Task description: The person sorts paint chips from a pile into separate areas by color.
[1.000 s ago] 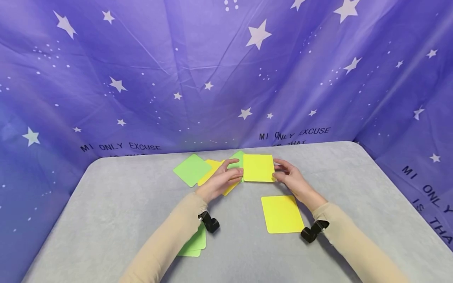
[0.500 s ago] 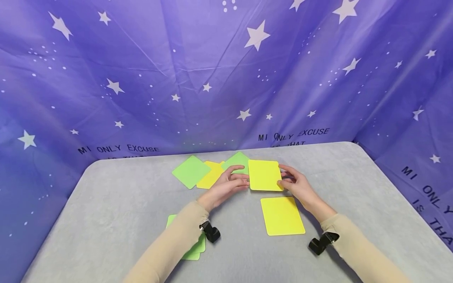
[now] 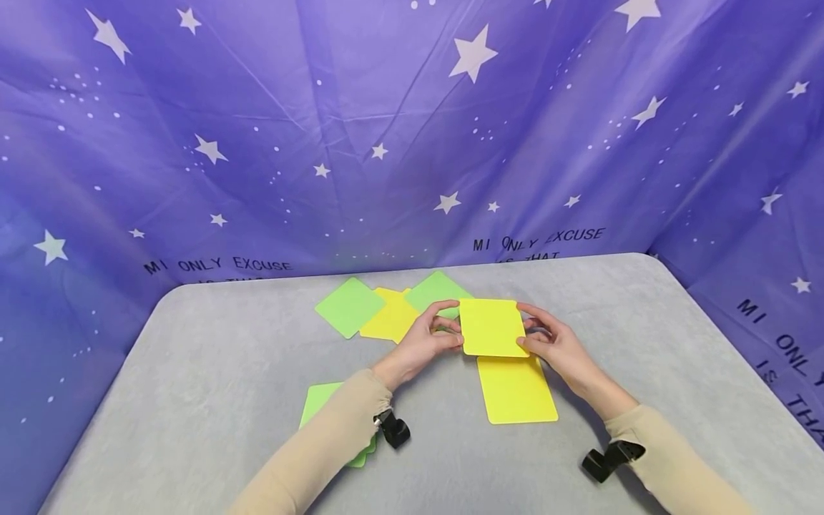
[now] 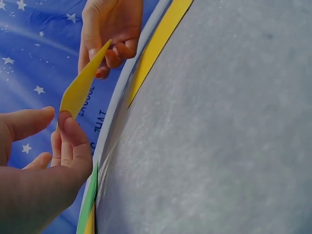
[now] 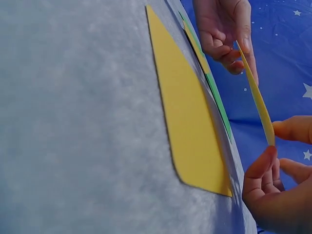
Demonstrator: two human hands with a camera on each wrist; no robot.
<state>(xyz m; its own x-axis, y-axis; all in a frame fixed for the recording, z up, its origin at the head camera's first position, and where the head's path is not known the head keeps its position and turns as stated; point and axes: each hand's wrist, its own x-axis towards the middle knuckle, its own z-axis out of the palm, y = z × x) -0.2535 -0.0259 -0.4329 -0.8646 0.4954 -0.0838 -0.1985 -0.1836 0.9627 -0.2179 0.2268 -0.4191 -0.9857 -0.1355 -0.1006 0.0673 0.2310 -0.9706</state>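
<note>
A square yellow card (image 3: 493, 327) is held raised off the table between both hands. My left hand (image 3: 418, 345) pinches its left edge, seen close up in the left wrist view, where the card (image 4: 80, 90) shows nearly edge-on. At its right edge my right hand (image 3: 566, 357) pinches it between thumb and fingers; the right wrist view shows the card (image 5: 257, 100) thin and slanted. Below it, a second yellow card (image 3: 518, 392) lies flat on the table, its far edge overlapped by the held one in the head view.
Toward the back lie a green card (image 3: 350, 307), a yellow card (image 3: 389, 316) and another green card (image 3: 438, 292), partly overlapping. Several green cards (image 3: 320, 400) sit under the left forearm. A starry purple curtain (image 3: 360, 143) hangs behind the grey table (image 3: 212, 379).
Both hands have brought the held yellow card toward the person and slightly right, off the back cards to just beyond the lying yellow card. The left hand has come onto its edge.
</note>
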